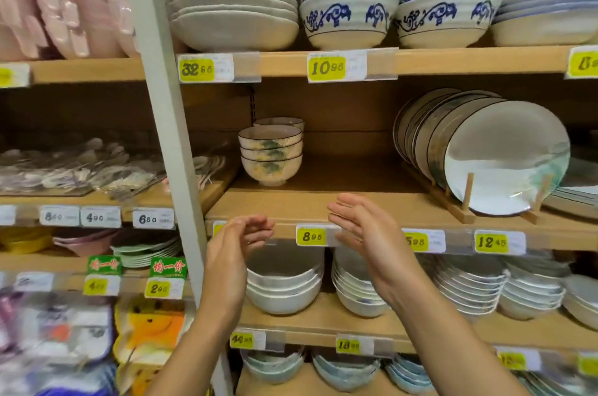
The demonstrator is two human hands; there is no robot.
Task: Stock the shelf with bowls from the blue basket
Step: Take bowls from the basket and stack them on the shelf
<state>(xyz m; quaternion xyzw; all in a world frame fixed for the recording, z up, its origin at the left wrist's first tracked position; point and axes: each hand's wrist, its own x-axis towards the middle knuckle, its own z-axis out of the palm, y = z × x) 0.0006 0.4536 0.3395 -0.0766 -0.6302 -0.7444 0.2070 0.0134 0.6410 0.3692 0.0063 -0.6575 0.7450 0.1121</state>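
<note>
Bowl stack (271, 153) on shelf (339, 203), above and beyond empty left hand (241, 234).

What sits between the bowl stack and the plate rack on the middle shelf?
Nothing: bare shelf between bowl stack and plate rack, in the head view.

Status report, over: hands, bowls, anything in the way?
Left hand and right hand open, empty. Bowls stacked on middle shelf, left side. Basket not in view; nothing blocks the shelf.
</note>
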